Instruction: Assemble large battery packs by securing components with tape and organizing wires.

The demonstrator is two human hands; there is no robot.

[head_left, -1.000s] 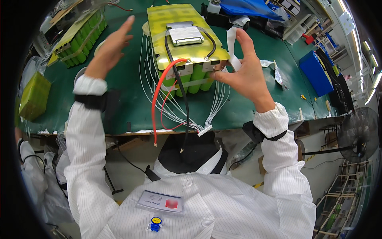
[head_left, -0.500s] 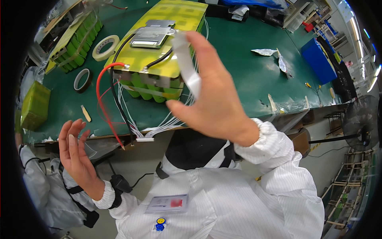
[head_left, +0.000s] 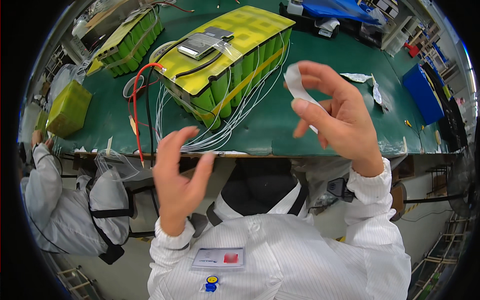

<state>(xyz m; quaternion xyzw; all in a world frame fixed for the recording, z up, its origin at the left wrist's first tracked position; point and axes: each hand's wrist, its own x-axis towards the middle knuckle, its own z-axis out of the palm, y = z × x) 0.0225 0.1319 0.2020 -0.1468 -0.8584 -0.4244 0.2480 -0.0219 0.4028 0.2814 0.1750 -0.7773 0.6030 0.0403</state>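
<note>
A pinch of my right hand [head_left: 335,112] holds a curled strip of white tape [head_left: 299,86], up off the table and to the right of a big battery pack [head_left: 252,24]. Nothing is in my left hand [head_left: 177,177], raised in front of the table edge with thumb and fingers apart. Yellow sheet covers the pack's top, and green cells show along its side. On top sits a grey circuit module [head_left: 206,43] under clear tape. A red wire [head_left: 134,107] and a black wire [head_left: 148,107] hang from the near end, beside a bundle of thin white wires [head_left: 235,131].
Another green battery pack [head_left: 132,45] and a yellow-wrapped block [head_left: 70,109] stand on the left. Tape rolls lie behind the wires. At right are crumpled foil pieces [head_left: 376,91] and a blue box [head_left: 422,95]. A person in white [head_left: 65,210] sits at far left.
My right hand has drawn back to the right from above the pack, with the tape strip. My left hand has moved right. The view has shifted and more of the pack's long side shows.
</note>
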